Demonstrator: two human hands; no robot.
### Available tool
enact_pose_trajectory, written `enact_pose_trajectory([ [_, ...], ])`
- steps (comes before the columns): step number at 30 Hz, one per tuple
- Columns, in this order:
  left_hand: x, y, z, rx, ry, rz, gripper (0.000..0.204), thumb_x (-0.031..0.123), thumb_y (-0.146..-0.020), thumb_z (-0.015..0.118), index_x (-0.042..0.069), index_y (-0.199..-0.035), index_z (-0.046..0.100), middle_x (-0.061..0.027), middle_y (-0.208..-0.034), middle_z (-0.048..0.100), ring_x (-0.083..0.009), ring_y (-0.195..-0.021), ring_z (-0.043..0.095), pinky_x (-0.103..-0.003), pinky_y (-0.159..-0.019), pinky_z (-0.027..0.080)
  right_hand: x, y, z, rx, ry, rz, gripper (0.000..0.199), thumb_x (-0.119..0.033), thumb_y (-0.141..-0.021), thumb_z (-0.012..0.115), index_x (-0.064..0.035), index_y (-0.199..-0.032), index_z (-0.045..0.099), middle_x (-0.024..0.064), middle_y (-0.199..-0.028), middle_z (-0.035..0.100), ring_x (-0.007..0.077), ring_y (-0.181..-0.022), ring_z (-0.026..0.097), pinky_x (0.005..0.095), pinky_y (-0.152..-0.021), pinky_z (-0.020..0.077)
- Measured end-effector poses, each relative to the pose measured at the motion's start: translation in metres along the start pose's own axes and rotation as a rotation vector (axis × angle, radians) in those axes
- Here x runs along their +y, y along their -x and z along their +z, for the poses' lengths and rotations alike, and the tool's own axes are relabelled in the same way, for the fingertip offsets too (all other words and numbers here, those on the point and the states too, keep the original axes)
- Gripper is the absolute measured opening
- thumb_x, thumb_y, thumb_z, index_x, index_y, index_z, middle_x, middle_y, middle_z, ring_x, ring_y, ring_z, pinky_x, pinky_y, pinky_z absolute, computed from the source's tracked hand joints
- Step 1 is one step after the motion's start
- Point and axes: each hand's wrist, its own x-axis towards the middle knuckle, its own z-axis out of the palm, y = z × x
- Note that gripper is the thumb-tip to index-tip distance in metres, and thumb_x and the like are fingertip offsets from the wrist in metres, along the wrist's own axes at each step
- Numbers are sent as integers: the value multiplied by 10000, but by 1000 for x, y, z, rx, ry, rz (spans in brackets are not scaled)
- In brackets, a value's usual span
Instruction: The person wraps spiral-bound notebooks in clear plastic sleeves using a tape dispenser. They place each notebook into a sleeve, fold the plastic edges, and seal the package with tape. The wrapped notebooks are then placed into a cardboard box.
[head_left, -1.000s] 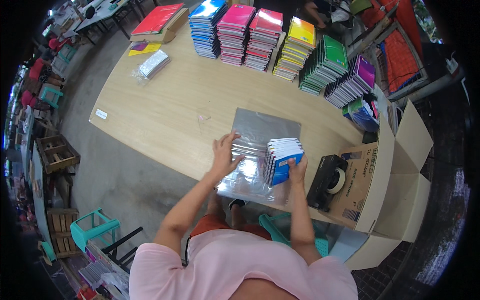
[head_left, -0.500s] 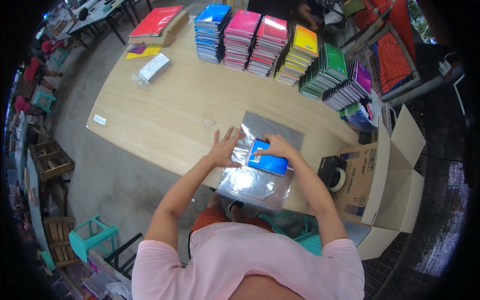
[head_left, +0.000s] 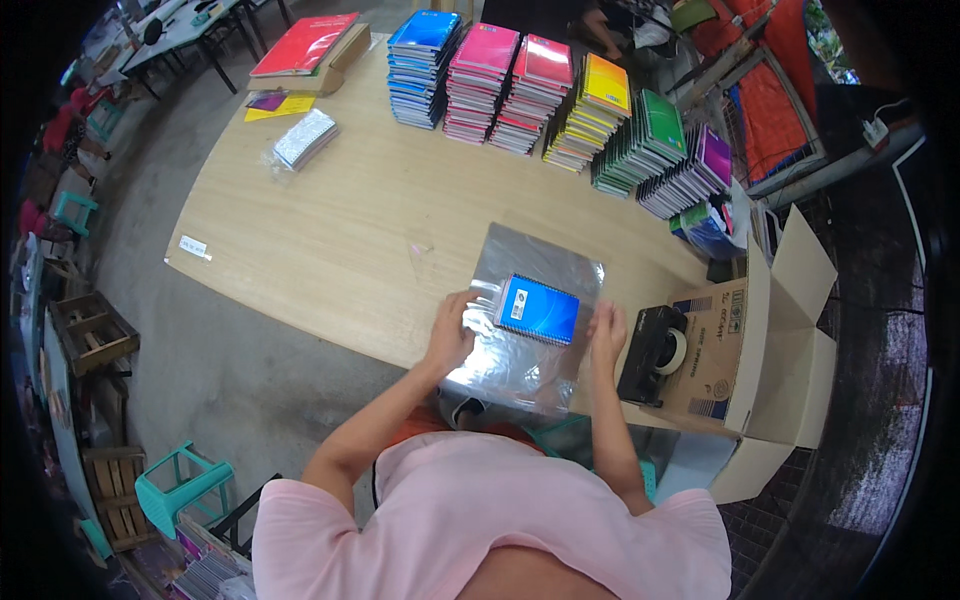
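Observation:
A blue spiral-bound notebook (head_left: pixel 538 310) with a white label lies on a clear, shiny plastic sheet (head_left: pixel 525 250) at the table's near edge. There may be more than one notebook in the stack. My left hand (head_left: pixel 452 332) is at the sheet's left edge, its fingers curled in on the plastic. Over on the opposite edge, my right hand (head_left: pixel 605 335) has its fingers pressed together at the plastic. Neither hand touches the notebook.
Stacks of blue (head_left: pixel 420 75), pink, red, yellow (head_left: pixel 600 95), green and purple notebooks line the table's far side. A black tape dispenser (head_left: pixel 650 355) stands at right beside an open cardboard box (head_left: pixel 735 350). A wrapped silvery pack (head_left: pixel 305 138) lies far left.
My right hand has let go of the notebook and moved right to the sheet's edge. My left hand has drawn back from flat on the plastic, its fingers now curled at the left edge.

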Motion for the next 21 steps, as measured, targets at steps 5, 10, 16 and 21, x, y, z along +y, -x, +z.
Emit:
enact_pose_trajectory([
  [5, 3, 15, 39, -57, -156, -74, 727, -66, -586, 588, 65, -1298, 520, -162, -1324, 357, -323, -1052, 445, -396, -949, 398, 40, 47, 11, -81, -69, 253, 624, -593, -932, 426, 0, -1013, 602, 51, -766, 592, 115, -634, 560, 235, -548, 463],
  [10, -3, 14, 41, -72, -122, -92, 734, -46, -582, 601, 80, -1302, 535, -159, -1346, 314, -314, -1061, 406, -402, -941, 389, 63, 51, 14, -60, 29, 145, 635, -622, -914, 432, -9, -975, 583, 52, -794, 568, 112, -656, 550, 251, -552, 461],
  [16, -2, 13, 43, -50, -125, -91, 752, -56, -585, 597, 87, -1319, 524, -157, -1350, 309, -313, -1058, 396, -384, -961, 370, 84, 43, 16, -63, 95, 7, 637, -611, -912, 453, 9, -972, 584, 49, -870, 523, 116, -710, 547, 255, -580, 465],
  [21, 1, 15, 45, -23, -143, -100, 746, -60, -596, 595, 86, -1324, 519, -159, -1346, 316, -312, -1059, 396, -392, -963, 369, 59, 50, 16, -102, 75, 66, 603, -511, -952, 462, 51, -949, 680, 193, -987, 589, 288, -1029, 471, 381, -942, 362],
])
